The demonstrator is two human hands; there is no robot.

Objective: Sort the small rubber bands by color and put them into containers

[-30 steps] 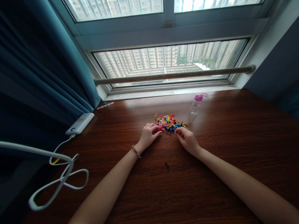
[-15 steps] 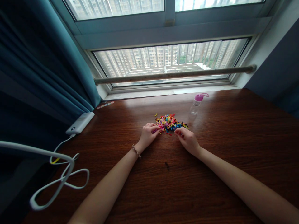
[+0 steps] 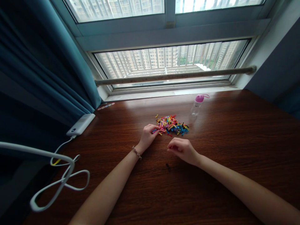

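Observation:
A heap of small, brightly coloured loop-like pieces (image 3: 172, 124), perhaps hair ties, lies on the brown table. At the heap's left edge rests my left hand (image 3: 148, 134), its fingers closed together against a few pink and blue pieces; what is between the fingertips is too small to make out. My right hand (image 3: 184, 150) is in front of the heap, apart from it, with thumb and fingertips pinched. Anything inside that pinch is hidden. Nearer to me a small dark piece (image 3: 168, 167) lies by itself, and a yellow one (image 3: 156, 116) sits just behind the heap.
A clear bottle with a pink lid (image 3: 199, 99) stands behind the heap to the right. On the left are a white power bank (image 3: 81, 124) and looped white cable (image 3: 77, 188), beside a blue curtain (image 3: 77, 62). A rail (image 3: 175, 76) crosses the window behind the table (image 3: 234, 134).
My right hand has drawn back from the heap's front edge, toward me and slightly left, fingers still pinched. The left hand stays almost where it was.

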